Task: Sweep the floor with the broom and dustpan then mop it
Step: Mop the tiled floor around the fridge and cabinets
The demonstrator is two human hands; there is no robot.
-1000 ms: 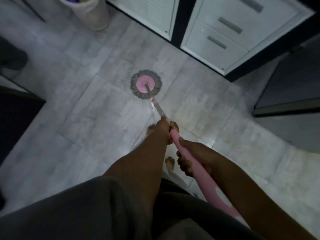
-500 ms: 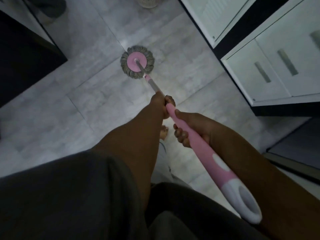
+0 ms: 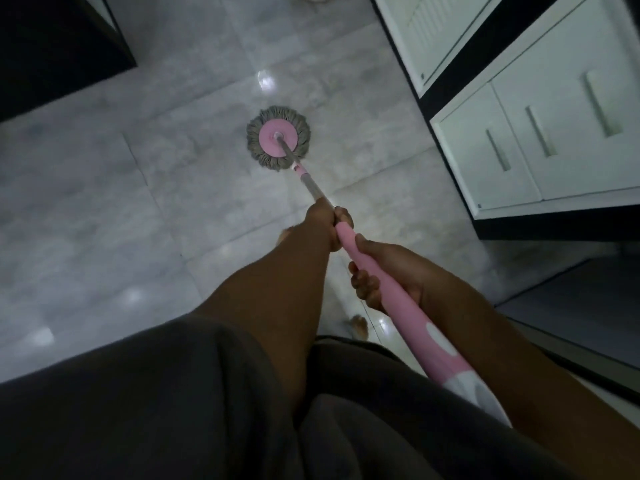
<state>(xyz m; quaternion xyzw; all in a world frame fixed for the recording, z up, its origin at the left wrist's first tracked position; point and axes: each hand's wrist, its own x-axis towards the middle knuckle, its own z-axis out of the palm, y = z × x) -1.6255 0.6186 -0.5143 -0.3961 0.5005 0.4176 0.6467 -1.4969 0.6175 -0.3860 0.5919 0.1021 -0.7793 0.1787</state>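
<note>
Wrapping pink mop handle (image 3: pixel 411 320), curled fingers (image 3: pixel 362 284).

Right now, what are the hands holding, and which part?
Both hold the mop by its handle: the left hand grips the front end of the pink part, the right hand grips just behind it.

One head-worn camera looks steeply down and a little forward (wide-angle, edges bowed). The person's forearms and dark clothing sit close at lower centre; the tiled floor (image 3: pixel 173 202) lies farther, white cabinets (image 3: pixel 519 150) upper right, the mop (image 3: pixel 407 317) running up to centre.
</note>
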